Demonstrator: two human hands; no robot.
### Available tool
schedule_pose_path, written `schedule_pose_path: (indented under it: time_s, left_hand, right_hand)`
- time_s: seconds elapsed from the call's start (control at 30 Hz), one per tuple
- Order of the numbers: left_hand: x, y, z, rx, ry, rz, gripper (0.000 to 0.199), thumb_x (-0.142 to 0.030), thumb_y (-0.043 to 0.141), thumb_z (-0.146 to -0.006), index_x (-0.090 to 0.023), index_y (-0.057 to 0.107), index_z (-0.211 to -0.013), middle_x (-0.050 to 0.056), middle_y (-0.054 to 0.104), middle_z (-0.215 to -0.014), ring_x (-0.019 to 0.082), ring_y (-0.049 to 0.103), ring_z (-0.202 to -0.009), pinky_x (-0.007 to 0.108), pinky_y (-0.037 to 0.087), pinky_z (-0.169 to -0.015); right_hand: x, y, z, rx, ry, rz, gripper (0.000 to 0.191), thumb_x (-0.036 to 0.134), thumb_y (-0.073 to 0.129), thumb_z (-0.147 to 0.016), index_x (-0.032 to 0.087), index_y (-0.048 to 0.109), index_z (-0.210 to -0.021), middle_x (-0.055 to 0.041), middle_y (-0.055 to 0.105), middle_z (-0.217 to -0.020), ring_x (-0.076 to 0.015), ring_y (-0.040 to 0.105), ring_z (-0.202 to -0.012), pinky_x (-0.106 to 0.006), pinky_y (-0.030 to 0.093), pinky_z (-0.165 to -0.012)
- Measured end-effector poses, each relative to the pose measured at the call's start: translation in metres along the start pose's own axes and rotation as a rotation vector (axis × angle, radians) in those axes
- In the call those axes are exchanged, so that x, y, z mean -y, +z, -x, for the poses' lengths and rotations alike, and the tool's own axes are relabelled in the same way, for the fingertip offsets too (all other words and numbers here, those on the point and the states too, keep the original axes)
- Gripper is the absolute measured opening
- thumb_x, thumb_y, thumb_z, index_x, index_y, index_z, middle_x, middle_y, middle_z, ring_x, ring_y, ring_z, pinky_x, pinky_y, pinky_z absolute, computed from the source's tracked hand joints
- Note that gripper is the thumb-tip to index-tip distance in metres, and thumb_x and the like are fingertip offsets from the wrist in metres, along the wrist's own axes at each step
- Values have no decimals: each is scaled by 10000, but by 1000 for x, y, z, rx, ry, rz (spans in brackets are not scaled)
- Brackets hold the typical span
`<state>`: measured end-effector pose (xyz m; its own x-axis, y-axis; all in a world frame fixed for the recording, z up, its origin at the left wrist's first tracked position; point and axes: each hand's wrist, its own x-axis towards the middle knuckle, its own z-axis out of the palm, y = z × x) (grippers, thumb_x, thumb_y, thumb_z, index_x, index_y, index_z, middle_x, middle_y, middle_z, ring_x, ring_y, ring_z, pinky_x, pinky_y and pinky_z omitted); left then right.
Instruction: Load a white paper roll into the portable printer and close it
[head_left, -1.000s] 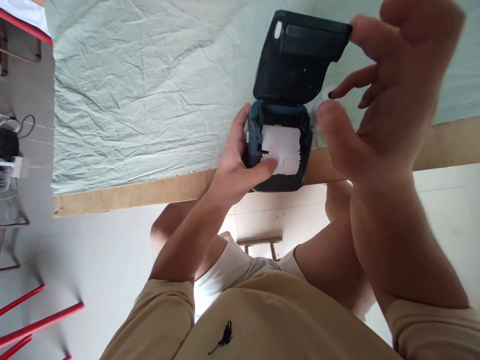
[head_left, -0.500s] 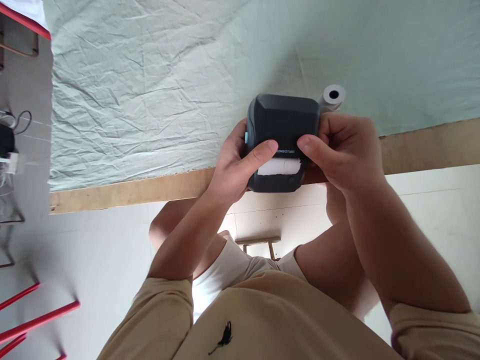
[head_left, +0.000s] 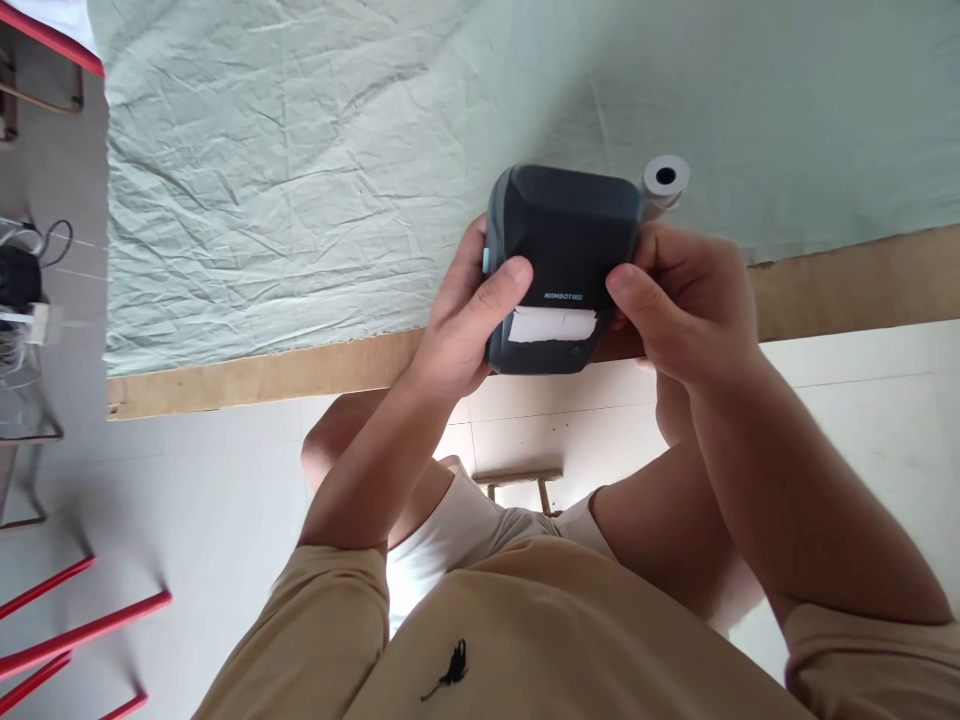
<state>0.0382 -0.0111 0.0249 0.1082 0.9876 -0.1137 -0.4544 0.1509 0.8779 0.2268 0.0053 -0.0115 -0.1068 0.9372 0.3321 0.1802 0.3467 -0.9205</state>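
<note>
A dark label printer (head_left: 574, 225) marked NIIMBOT is held between my two hands over the table's near edge. White paper (head_left: 553, 324) with a torn edge sticks out of its slot, below the lettering. My left hand (head_left: 469, 310) wraps the printer's left side, thumb on the top face, close to a light blue tab (head_left: 486, 260). On the right side, my right hand (head_left: 686, 295) grips the casing with thumb on top and fingers curled, mostly hidden underneath. A white paper roll (head_left: 666, 178) with a dark core stands on the cloth just beyond my right hand.
A wrinkled pale green cloth (head_left: 300, 180) covers the table, whose wooden edge (head_left: 262, 378) shows in front. Below are my legs and a wooden stool (head_left: 519, 478). Red metal bars (head_left: 90, 630) and a black device with cables (head_left: 21, 280) lie to the left.
The printer has turned slightly and shifted up in view with both hands. My left thumb has slid left, uncovering the whole lettering. My right thumb has moved a little towards the printer's right edge.
</note>
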Motion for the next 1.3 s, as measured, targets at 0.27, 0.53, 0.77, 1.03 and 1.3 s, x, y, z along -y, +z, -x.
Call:
schedule_pose_path:
  time_s: [0.27,0.53,0.77,1.03,1.3]
  left_hand:
    - [1,-18,-8,-29,-59,-10,497,-734,557,-1108,-281,738,-1013,49,842,-1127,309,586,-1672,387,623,-1263]
    - [5,-18,-8,-103,-39,-50,584,-756,504,-1120,-248,741,-959,74,785,-1040,344,689,-1539,467,698,-1158]
    - [0,-16,-11,-48,-57,-66,463,-656,524,-1135,-268,766,-1059,75,836,-1267,329,562,-1676,459,637,-1254]
    - [2,-20,-8,115,-35,-95,524,-774,573,-1080,-316,787,-1220,45,845,-1360,386,516,-1718,532,640,-1255]
    - [11,-33,-14,253,83,-182,632,-868,627,-1008,-304,801,-1233,89,825,-1269,398,667,-1559,455,716,-976]
  right_hand:
    - [1,0,1,30,-33,36,645,801,709,-991,271,446,-735,49,446,-579,-105,346,-485,-292,274,-442]
    - [4,10,7,-73,-59,61,576,689,840,-856,297,418,-868,65,385,-704,-120,322,-558,-310,306,-479]
    - [28,19,1,-300,-223,48,350,419,812,-1008,292,514,-875,78,480,-660,-114,502,-481,-315,321,-451]
    - [52,21,-22,-415,-256,206,238,255,750,-1010,296,546,-895,15,629,-895,-175,749,-794,-336,471,-582]
    - [72,0,-18,27,-135,875,47,282,756,-927,277,714,-947,-3,745,-803,-183,560,-668,-358,311,-621]
